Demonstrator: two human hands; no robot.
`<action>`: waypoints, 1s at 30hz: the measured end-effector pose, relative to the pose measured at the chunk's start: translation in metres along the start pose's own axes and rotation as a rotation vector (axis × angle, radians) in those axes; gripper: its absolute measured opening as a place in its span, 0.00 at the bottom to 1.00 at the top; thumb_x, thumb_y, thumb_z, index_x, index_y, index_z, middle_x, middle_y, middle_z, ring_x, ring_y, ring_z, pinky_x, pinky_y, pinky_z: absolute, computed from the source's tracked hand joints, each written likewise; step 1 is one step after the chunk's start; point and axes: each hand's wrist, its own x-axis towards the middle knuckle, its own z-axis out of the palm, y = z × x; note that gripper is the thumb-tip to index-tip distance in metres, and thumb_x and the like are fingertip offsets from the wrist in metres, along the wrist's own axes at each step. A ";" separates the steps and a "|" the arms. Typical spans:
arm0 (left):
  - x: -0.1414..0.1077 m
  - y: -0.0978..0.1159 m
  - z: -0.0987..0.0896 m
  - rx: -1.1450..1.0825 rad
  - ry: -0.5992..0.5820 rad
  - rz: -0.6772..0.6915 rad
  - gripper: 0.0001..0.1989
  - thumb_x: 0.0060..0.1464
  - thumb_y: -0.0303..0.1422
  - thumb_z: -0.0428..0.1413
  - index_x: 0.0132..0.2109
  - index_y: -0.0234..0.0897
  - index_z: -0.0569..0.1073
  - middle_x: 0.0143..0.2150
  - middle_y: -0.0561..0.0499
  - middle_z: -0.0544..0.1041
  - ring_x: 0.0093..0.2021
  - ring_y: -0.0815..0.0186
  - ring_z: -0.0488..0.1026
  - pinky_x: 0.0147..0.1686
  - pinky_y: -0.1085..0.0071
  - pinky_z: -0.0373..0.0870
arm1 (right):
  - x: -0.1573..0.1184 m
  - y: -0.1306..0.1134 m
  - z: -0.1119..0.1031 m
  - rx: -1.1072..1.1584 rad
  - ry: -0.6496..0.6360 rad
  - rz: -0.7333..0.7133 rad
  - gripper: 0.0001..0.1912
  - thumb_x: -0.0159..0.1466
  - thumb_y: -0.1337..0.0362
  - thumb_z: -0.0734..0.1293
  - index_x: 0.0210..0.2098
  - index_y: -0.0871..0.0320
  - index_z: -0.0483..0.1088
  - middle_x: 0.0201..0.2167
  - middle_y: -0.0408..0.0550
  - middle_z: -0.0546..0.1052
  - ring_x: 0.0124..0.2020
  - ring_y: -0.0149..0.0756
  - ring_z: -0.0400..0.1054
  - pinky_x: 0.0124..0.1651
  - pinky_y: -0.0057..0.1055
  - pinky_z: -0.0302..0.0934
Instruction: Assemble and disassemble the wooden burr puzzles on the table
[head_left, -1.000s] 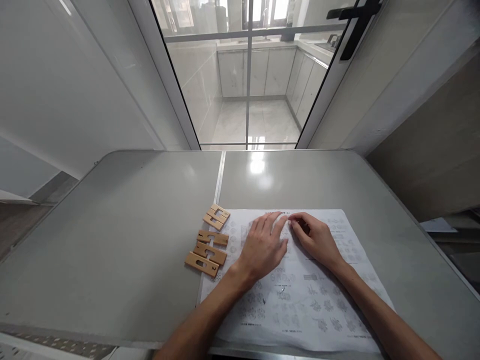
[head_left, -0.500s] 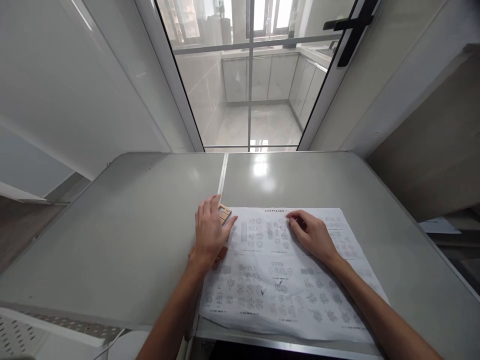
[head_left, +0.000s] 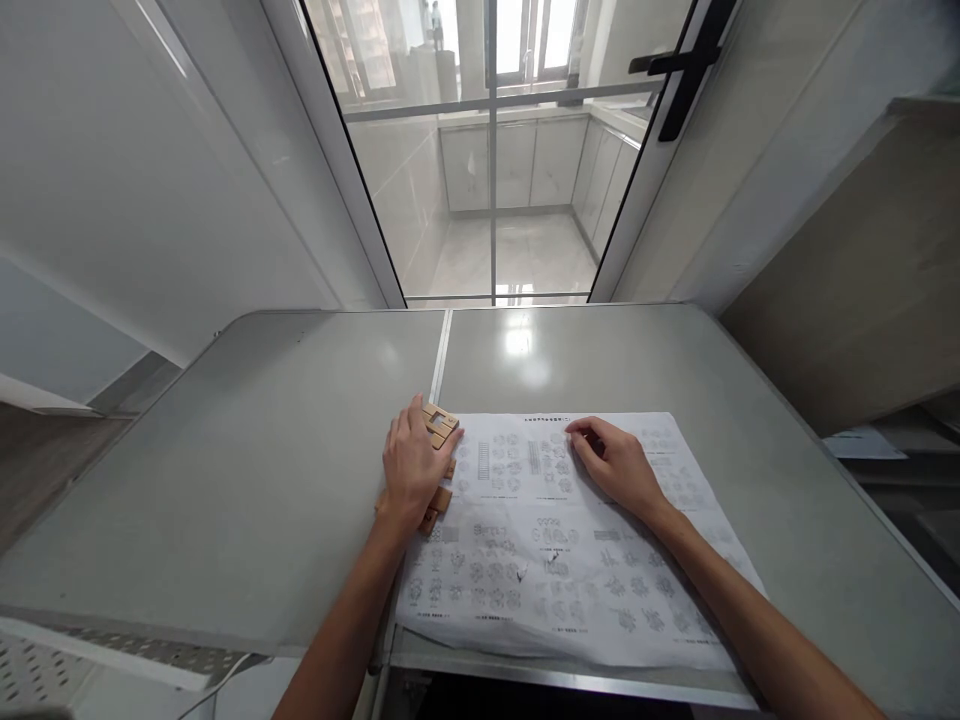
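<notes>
A light wooden block piece [head_left: 442, 424] with grooves and a square opening sits between the thumb and fingers of my left hand [head_left: 411, 465], which is closed around its near side. Several darker wooden pieces [head_left: 436, 508] lie beneath and beside that hand's wrist, partly covered by it. A printed paper sheet [head_left: 517, 535] with rows of small line drawings spreads to the right of the pieces. On its upper right part rests my right hand [head_left: 615, 465], loosely closed, fingertips near the drawings; nothing shows in it.
The grey table [head_left: 187, 480] has a metal seam strip [head_left: 442, 355] running toward the far edge. Beyond it stands a glass door [head_left: 493, 200] with a black handle [head_left: 686, 65]. A white perforated object [head_left: 45, 665] is at the lower left. Shelves [head_left: 900, 480] stand at the right.
The view has shifted slightly. My left hand has moved a little, and more of the wooden piece now shows between its thumb and fingers. My right hand stays about the same on the paper.
</notes>
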 end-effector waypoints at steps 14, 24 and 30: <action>0.009 0.005 -0.009 -0.006 -0.046 -0.041 0.35 0.61 0.42 0.67 0.70 0.38 0.65 0.57 0.39 0.81 0.57 0.45 0.78 0.53 0.52 0.78 | 0.001 -0.001 0.000 -0.002 0.006 0.004 0.13 0.73 0.55 0.63 0.44 0.54 0.77 0.36 0.48 0.83 0.32 0.41 0.74 0.39 0.38 0.66; -0.026 0.066 0.003 -0.367 -0.177 0.435 0.42 0.56 0.38 0.72 0.72 0.43 0.62 0.59 0.43 0.79 0.58 0.50 0.79 0.56 0.55 0.78 | 0.002 0.001 0.001 0.022 0.016 0.010 0.14 0.73 0.55 0.64 0.43 0.54 0.78 0.35 0.48 0.83 0.31 0.41 0.74 0.39 0.37 0.67; -0.034 0.087 0.023 -0.404 -0.320 0.596 0.42 0.55 0.35 0.73 0.71 0.43 0.62 0.60 0.43 0.80 0.59 0.49 0.78 0.56 0.52 0.79 | 0.003 0.001 -0.001 0.063 0.006 0.015 0.14 0.73 0.54 0.63 0.43 0.54 0.78 0.33 0.46 0.82 0.30 0.40 0.72 0.37 0.36 0.67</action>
